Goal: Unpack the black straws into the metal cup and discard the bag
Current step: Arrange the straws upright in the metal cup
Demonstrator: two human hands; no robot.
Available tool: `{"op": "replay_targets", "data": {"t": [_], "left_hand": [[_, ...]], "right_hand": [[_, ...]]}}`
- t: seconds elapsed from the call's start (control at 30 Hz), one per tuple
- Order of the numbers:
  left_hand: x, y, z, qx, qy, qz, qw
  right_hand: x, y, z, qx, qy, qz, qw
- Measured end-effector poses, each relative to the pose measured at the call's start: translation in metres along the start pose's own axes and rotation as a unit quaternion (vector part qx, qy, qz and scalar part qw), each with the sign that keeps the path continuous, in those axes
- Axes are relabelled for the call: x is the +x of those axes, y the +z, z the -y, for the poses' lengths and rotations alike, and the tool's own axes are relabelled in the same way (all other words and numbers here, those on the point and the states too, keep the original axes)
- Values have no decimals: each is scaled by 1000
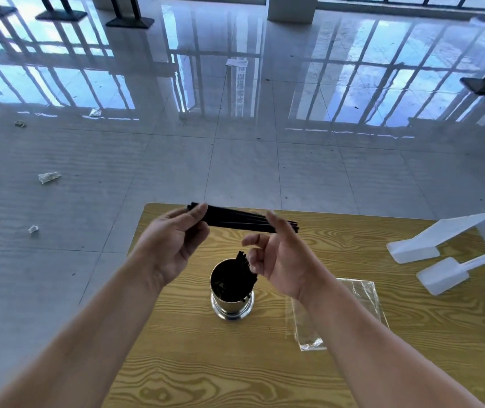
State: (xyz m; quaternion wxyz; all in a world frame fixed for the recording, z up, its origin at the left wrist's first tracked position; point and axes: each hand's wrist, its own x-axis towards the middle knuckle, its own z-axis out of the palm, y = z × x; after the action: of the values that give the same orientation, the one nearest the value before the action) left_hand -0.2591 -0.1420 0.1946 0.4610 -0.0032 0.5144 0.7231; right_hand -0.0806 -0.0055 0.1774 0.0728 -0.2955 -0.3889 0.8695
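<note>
A bundle of black straws (pixel 235 219) lies roughly level in the air above the table. My left hand (pixel 173 242) pinches its left end between thumb and fingers. My right hand (pixel 276 254) touches the bundle's right part with the index finger, the other fingers curled loosely. Below the hands stands the metal cup (pixel 232 301), upright, with several black straws (pixel 242 270) leaning inside it. The clear plastic bag (pixel 350 307) lies flat on the table to the right of the cup, partly hidden by my right forearm.
The wooden table (pixel 194 366) has its far edge just behind the bundle. Two white plastic scoop-like items (pixel 429 242) lie at its right side. Crumpled clear wrappers (pixel 47 177) are scattered on the glossy tiled floor to the left.
</note>
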Motion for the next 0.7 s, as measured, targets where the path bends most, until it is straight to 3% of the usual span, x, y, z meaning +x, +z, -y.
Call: {"op": "replay_targets", "data": {"t": [0.07,0.17,0.23,0.37,0.53,0.7], "left_hand": [[1,-3,17,-17,-49,15,999],[1,-5,40,-13,-101,28,994],[2,-8,51,47,-113,23,992],[6,-22,61,286,-93,-19,954],[11,-35,64,392,-13,-81,916],[16,-34,69,495,34,-55,867]], "right_hand": [[2,1,11,18,-32,-42,998],[4,-2,19,-127,-82,-138,979],[6,-3,21,-222,-118,-165,954],[3,-7,20,-385,-163,-174,892],[5,-4,1,-544,-174,-166,804],[8,-3,-28,-597,-117,-120,784]]}}
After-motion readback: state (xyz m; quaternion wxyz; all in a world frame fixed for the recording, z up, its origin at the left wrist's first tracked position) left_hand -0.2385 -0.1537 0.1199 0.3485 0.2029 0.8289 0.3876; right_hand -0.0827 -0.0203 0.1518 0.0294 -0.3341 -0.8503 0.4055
